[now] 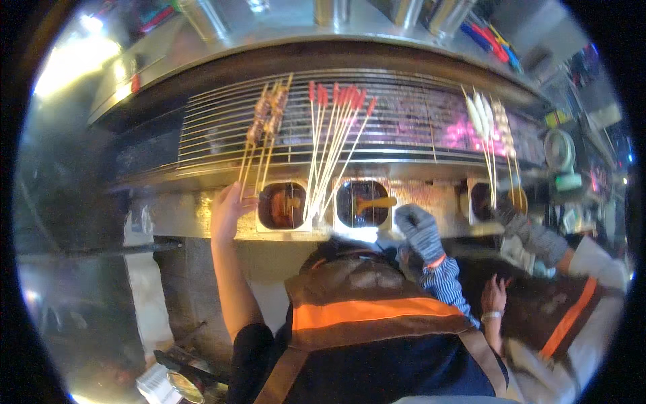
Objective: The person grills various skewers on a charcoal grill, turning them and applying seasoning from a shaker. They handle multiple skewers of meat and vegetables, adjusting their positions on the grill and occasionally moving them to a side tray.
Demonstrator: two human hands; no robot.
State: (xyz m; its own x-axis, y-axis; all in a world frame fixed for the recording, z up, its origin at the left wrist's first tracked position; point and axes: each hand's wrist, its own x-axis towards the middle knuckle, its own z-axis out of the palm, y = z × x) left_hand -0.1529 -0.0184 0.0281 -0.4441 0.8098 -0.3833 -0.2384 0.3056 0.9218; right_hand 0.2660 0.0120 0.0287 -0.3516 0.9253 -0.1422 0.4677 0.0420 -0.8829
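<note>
My bare left hand [229, 209] is at the front edge of a charcoal grill, its fingers around the lower stick ends of the browned meat skewers [265, 118]. The meat lies over the left part of the grill grate [212, 126]. My right hand [419, 230], in a grey knit glove, is curled with nothing visible in it. It is just right of the wooden brush handle [377, 202], which leans in a dark sauce container [353, 217]. Between my hands, a fan of red-tipped skewers [343, 96] rests with its sticks gathered at the front ledge.
A second sauce container [275, 219] stands near my left hand. To the right, a co-worker's gloved hand [530, 235] is by white skewers [482, 116] and chunky skewers [502, 126]. Coals [469, 134] glow pink under the grate. Metal canisters [333, 12] stand behind the grill.
</note>
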